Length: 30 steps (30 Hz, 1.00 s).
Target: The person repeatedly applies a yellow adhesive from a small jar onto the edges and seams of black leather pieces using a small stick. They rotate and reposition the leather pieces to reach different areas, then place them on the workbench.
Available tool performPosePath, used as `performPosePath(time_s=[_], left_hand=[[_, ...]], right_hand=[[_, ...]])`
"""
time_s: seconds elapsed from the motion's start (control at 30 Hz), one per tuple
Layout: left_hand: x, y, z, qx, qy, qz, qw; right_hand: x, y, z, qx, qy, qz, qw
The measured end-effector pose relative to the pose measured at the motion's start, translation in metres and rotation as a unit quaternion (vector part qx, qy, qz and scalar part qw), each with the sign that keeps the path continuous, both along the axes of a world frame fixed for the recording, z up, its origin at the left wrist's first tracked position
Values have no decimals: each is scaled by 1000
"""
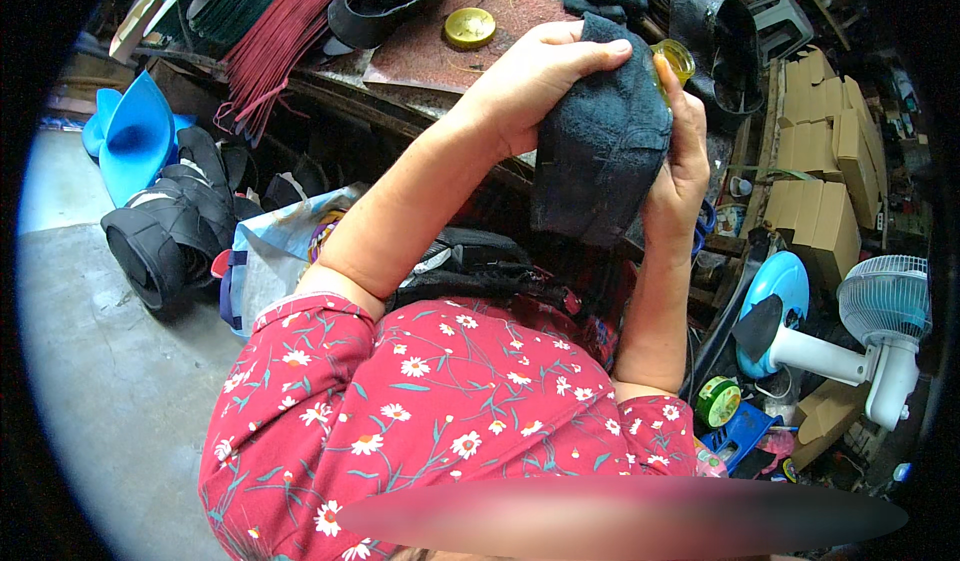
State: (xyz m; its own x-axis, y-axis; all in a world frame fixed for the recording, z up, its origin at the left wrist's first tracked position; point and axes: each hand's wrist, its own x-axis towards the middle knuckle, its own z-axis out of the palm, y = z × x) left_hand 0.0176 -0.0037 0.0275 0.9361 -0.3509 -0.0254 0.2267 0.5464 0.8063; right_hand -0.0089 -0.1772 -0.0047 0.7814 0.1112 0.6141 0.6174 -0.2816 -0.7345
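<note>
the left hand (525, 86) clamps the top of a dark blue cloth piece (600, 146) that hangs long-axis downward, raised above the cluttered workbench (430, 56); the right hand (680, 161) grips its right edge, touching, a yellow glass jar (676, 59) pinched at the fingertips

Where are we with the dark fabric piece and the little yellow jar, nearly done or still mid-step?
Done: the jar's gold lid is off and lies on the workbench. In hand: the left hand grips the dark fabric piece from above, while the right hand holds the open yellow jar against it. Left: the jar is not yet closed, and the piece is not yet set down.
</note>
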Motion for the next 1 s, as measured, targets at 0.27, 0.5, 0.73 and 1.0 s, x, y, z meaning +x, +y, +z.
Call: performPosePath(time_s=[0.27,0.5,0.73,1.0], left_hand=[[8,3,-12,13,2,6,1000],[14,1,-12,-42,38,24,998],[-2,-11,-17,70,-135,50,987],[-6,-10,-10,92,-97,59,989]], right_hand=[[-14,-5,4,107,120,95,982],[-26,-19,15,83,100,97,987],[-25,-13,9,66,137,14,988],[-14,-10,5,110,130,102,980]])
